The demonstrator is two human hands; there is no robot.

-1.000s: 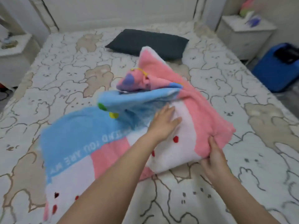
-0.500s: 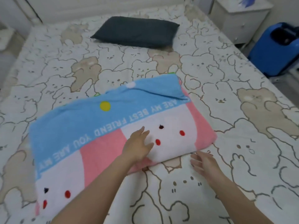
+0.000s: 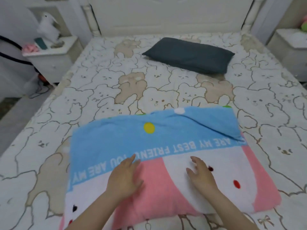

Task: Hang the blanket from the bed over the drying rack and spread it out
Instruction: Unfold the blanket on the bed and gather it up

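Observation:
A folded fleece blanket [image 3: 166, 140], blue on its far half and pink and white near me, lies flat on the near part of the bed [image 3: 99, 90]. White letters run across it. My left hand [image 3: 124, 176] rests palm down on the blanket's middle, fingers spread. A little to the right, my right hand [image 3: 201, 175] lies on the white patch, fingers loosely apart. Neither hand grips the cloth. No drying rack is in view.
A dark grey pillow [image 3: 189, 54] lies near the white headboard [image 3: 171, 15]. White nightstands stand at the left [image 3: 49, 62] and right [image 3: 290, 50] of the bed. Cables lie on the floor at the left.
The blanket's lifted flap has dropped flat onto the bed. My right hand let go of the blanket's right edge and moved onto its top. The view rose toward the headboard.

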